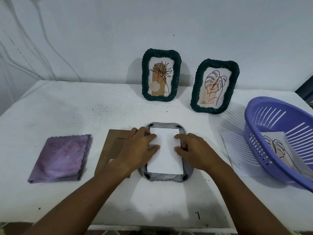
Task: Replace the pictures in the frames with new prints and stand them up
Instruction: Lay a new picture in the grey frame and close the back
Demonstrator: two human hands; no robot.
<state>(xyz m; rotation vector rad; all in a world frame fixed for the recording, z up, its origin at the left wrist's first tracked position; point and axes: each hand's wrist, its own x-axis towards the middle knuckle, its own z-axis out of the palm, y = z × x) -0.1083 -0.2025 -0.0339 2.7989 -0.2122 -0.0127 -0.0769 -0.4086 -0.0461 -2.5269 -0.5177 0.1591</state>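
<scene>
Both hands, left [140, 146] and right [191, 150], pressed flat-fingered on the white rectangular print [165, 153] in the face-down grey woven frame [169, 177]; seating it squarely looked wise before refitting the brown backing board [108, 150] at nine o'clock.

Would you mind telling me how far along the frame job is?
Two green frames already stand against the wall with prints in them. A third frame lies face down while the left hand and right hand press a white print into its back. Its brown backing board lies beside it, not yet refitted, and that frame is not yet stood up.
</scene>
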